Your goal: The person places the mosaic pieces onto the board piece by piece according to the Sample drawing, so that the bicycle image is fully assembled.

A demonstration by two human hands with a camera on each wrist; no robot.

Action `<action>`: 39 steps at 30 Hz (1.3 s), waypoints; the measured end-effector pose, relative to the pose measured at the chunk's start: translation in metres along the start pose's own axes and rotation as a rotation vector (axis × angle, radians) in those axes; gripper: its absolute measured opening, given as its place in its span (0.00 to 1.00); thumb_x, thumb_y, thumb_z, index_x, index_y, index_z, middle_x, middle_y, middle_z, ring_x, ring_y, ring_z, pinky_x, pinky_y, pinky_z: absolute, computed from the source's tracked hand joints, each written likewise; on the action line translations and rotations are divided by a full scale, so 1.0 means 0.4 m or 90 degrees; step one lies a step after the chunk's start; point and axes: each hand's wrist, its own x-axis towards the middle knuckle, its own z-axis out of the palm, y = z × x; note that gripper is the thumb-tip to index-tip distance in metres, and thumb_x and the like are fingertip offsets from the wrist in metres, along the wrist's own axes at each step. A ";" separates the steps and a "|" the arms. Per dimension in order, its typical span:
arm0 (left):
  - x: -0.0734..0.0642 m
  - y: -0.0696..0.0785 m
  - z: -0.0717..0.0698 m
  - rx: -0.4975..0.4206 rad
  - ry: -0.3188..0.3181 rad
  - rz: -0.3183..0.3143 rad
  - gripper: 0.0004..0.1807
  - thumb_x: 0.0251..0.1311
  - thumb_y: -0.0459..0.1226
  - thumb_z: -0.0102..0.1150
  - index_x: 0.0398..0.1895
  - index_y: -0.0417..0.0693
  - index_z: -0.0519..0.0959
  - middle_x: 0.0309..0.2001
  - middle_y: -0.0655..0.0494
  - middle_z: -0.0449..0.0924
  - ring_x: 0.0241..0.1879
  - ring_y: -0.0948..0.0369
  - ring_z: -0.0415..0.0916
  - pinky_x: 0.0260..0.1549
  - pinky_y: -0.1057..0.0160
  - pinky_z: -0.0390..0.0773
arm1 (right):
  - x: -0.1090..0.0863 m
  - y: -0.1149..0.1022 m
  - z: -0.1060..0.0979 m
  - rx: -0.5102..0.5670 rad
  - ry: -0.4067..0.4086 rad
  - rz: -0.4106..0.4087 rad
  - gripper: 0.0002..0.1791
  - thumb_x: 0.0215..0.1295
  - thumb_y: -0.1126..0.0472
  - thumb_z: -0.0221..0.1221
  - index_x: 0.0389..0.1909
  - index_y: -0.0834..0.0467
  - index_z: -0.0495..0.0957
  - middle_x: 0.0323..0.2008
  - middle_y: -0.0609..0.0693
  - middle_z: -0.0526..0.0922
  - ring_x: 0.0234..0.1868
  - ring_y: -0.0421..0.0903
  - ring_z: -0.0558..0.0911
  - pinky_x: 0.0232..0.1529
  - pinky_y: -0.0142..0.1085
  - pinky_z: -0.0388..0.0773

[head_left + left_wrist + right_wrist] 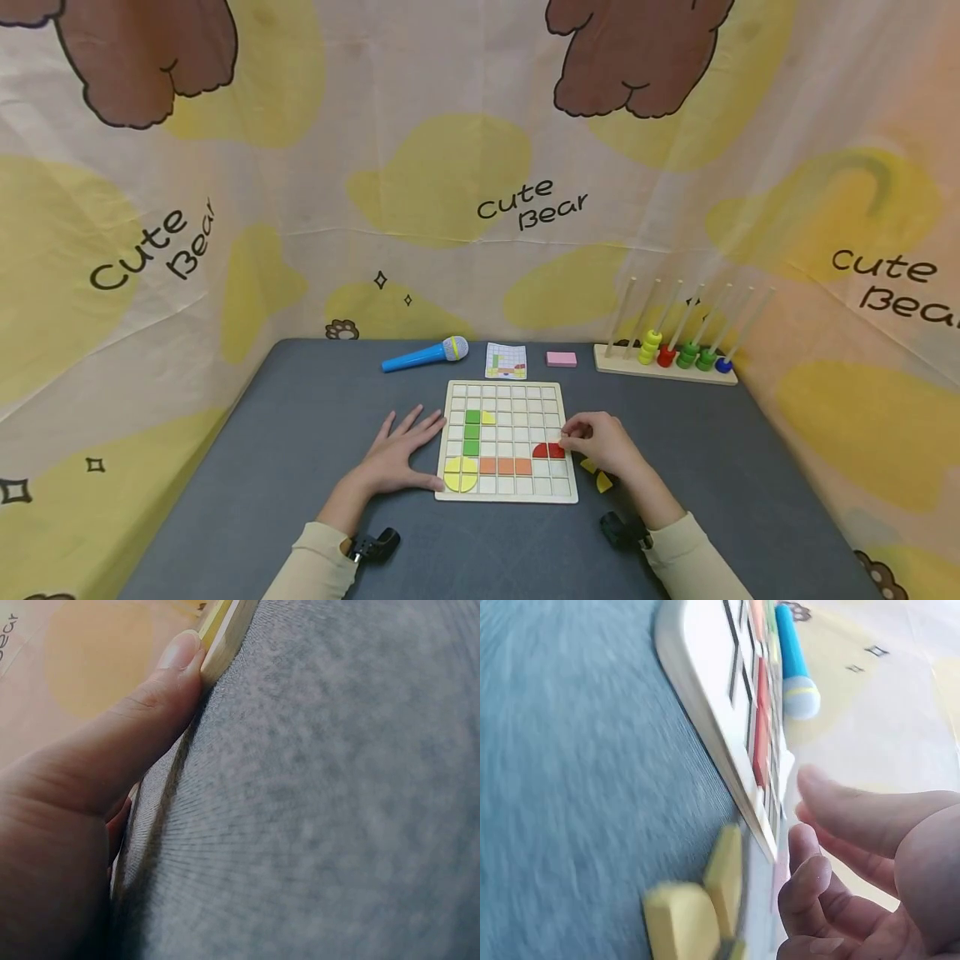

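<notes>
My left hand (393,457) spreads its fingers along the left edge of a pale wooden grid board (506,488). In the left wrist view, its thumb (154,712) touches the board's rim. My right hand (603,442) is at the board's right edge with bent fingers, the fingertips beside the red pieces (548,451). Whether something is between thumb and fingertips is hidden. On the board lie green squares (472,432), a yellow quarter piece (488,417), a yellow circle of quarters (461,474) and orange squares (505,466). Loose yellow pieces (682,919) lie below the right hand.
Behind the board are a blue toy microphone (423,356), a printed pattern card (506,362) and a pink block (561,359). A wooden peg abacus (667,368) with coloured beads stands at the back right. Printed cloth (442,183) surrounds the grey table (322,392).
</notes>
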 end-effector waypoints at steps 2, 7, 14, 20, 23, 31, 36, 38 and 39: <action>0.000 -0.002 0.003 -0.006 0.004 0.002 0.63 0.41 0.74 0.67 0.80 0.62 0.57 0.80 0.61 0.53 0.81 0.48 0.39 0.75 0.35 0.30 | -0.007 0.004 -0.014 -0.006 0.006 0.003 0.07 0.59 0.60 0.72 0.37 0.56 0.87 0.28 0.47 0.81 0.29 0.45 0.75 0.27 0.34 0.74; 0.001 -0.007 0.007 -0.015 0.005 0.002 0.63 0.40 0.75 0.66 0.80 0.64 0.55 0.81 0.64 0.51 0.82 0.51 0.37 0.75 0.37 0.27 | -0.020 0.024 -0.036 -0.015 0.011 0.014 0.08 0.60 0.60 0.71 0.39 0.57 0.87 0.29 0.47 0.81 0.30 0.44 0.76 0.29 0.34 0.76; 0.001 -0.004 0.001 -0.019 -0.009 -0.003 0.63 0.41 0.75 0.65 0.81 0.64 0.55 0.81 0.65 0.50 0.82 0.51 0.36 0.75 0.37 0.26 | -0.040 0.046 -0.042 -0.017 0.006 0.034 0.09 0.59 0.59 0.73 0.39 0.56 0.86 0.29 0.48 0.80 0.30 0.45 0.76 0.29 0.35 0.76; 0.001 -0.003 0.001 -0.013 -0.013 -0.008 0.63 0.41 0.75 0.66 0.81 0.65 0.55 0.81 0.65 0.50 0.82 0.51 0.36 0.75 0.37 0.27 | -0.056 0.064 -0.045 -0.053 -0.015 0.037 0.12 0.55 0.56 0.75 0.36 0.56 0.86 0.28 0.47 0.78 0.31 0.45 0.74 0.30 0.35 0.70; 0.002 -0.004 -0.002 -0.007 -0.016 -0.007 0.62 0.41 0.75 0.65 0.81 0.65 0.55 0.81 0.64 0.50 0.82 0.50 0.36 0.75 0.36 0.28 | -0.062 0.070 -0.045 -0.064 -0.019 0.044 0.13 0.53 0.54 0.76 0.35 0.55 0.86 0.27 0.48 0.76 0.31 0.45 0.73 0.31 0.36 0.68; 0.000 -0.009 0.005 -0.012 -0.002 0.004 0.63 0.41 0.75 0.66 0.81 0.63 0.55 0.81 0.62 0.51 0.82 0.48 0.38 0.75 0.36 0.29 | -0.062 0.063 -0.041 -0.096 -0.029 0.036 0.11 0.53 0.56 0.76 0.27 0.54 0.83 0.24 0.47 0.75 0.28 0.45 0.73 0.29 0.35 0.68; -0.002 -0.008 0.006 -0.020 0.015 0.019 0.62 0.41 0.74 0.66 0.80 0.61 0.57 0.80 0.59 0.53 0.81 0.47 0.40 0.74 0.35 0.30 | -0.063 0.048 -0.044 -0.080 -0.033 0.034 0.12 0.54 0.57 0.76 0.24 0.54 0.81 0.23 0.47 0.75 0.26 0.44 0.73 0.26 0.35 0.69; -0.003 -0.007 0.006 -0.020 0.021 0.026 0.62 0.42 0.74 0.66 0.80 0.60 0.58 0.80 0.58 0.55 0.81 0.45 0.41 0.74 0.33 0.31 | -0.061 0.042 -0.047 -0.066 -0.024 0.038 0.11 0.55 0.58 0.75 0.24 0.54 0.81 0.23 0.48 0.76 0.27 0.45 0.73 0.27 0.35 0.69; -0.003 -0.006 0.005 -0.019 0.022 0.029 0.62 0.42 0.74 0.66 0.80 0.60 0.58 0.80 0.57 0.55 0.81 0.45 0.41 0.74 0.33 0.31 | -0.060 0.039 -0.049 -0.060 -0.017 0.038 0.11 0.55 0.58 0.75 0.25 0.54 0.81 0.23 0.48 0.76 0.27 0.45 0.73 0.26 0.35 0.70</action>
